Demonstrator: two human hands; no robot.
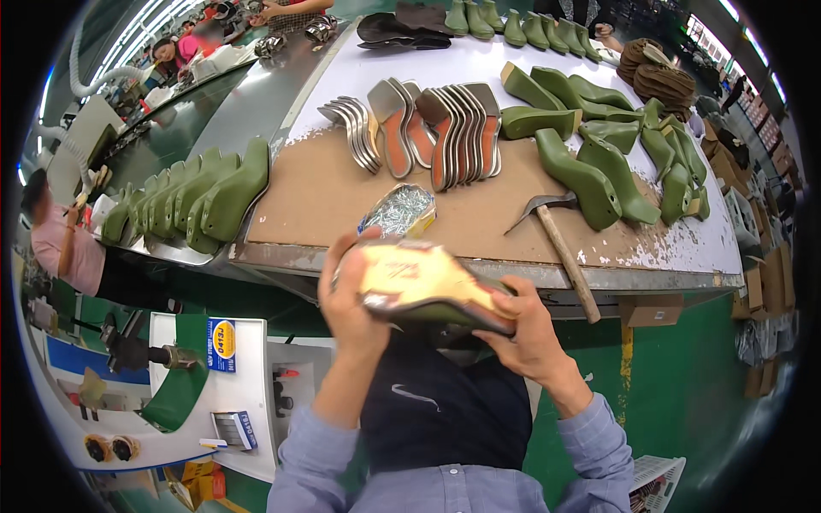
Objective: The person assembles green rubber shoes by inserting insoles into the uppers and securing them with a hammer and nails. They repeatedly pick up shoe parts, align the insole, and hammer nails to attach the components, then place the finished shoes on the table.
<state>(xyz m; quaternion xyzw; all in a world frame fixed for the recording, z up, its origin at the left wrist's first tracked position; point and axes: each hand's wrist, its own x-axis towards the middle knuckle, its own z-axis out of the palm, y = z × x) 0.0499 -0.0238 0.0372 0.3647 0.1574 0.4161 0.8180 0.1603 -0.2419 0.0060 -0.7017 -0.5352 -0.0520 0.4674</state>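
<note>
Above my lap, in front of the bench edge, I hold a green shoe last (432, 318) with its sole side turned up. A yellowish insole (419, 272) covers that underside and is slightly blurred. My left hand (346, 299) wraps round one end, and my right hand (523, 329) grips the other with thumb and fingers. Just beyond the last, an open packet of small nails (402, 210) lies on the brown board. A hammer (564, 256) with a wooden handle rests to the right, its handle sticking out past the bench edge.
Stacked insoles (466, 132) stand mid-bench, with several green lasts (590, 184) at right. More lasts (180, 201) line up at left. A white machine (248, 385) is at lower left, a crate (658, 479) at lower right, a cardboard box (650, 309) under the bench. People work at far left.
</note>
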